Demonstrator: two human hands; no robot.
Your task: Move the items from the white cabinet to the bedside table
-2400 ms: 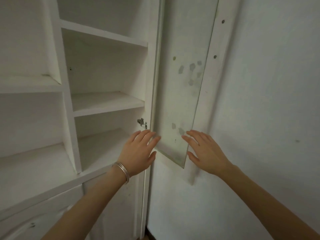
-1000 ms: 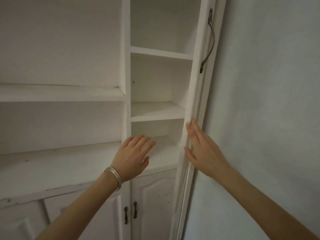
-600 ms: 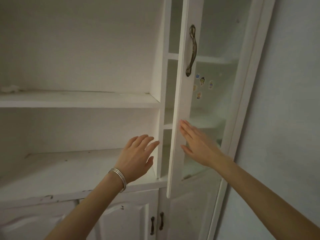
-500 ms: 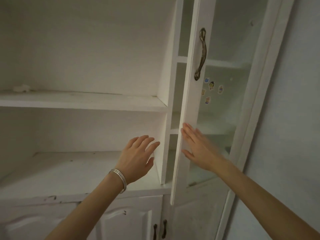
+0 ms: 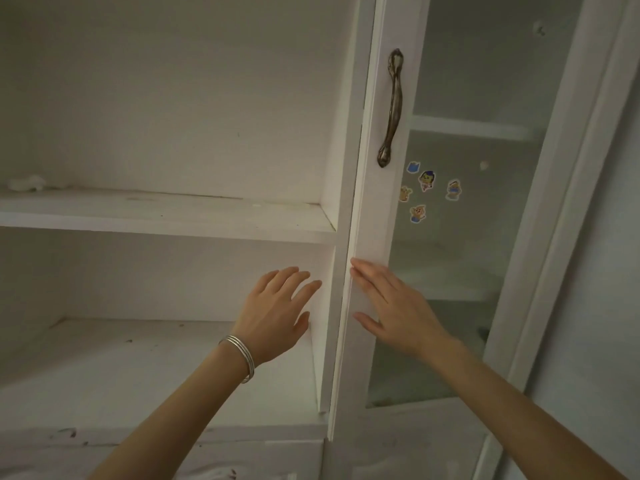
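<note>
The white cabinet [image 5: 166, 216] fills the view, with bare open shelves on the left and a glass door [image 5: 374, 237] on the right. My right hand [image 5: 391, 303] presses flat on the door's white frame, fingers straight; the door is nearly flush with the cabinet. My left hand [image 5: 277, 310], with silver bangles on the wrist, hovers open in front of the lower shelf, just left of the door's edge, holding nothing. A small white crumpled scrap [image 5: 27, 183] lies on the upper shelf at far left. No bedside table is in view.
A dark metal handle [image 5: 393, 105] runs down the door frame. Several small cartoon stickers [image 5: 427, 192] sit on the glass. Lower cabinet doors [image 5: 242, 459] show at the bottom edge. A plain wall [image 5: 609, 306] borders the cabinet on the right.
The glass door has swung from wide open against the wall to almost closed, with my right hand pushing it. My left hand stayed open near the shelf.
</note>
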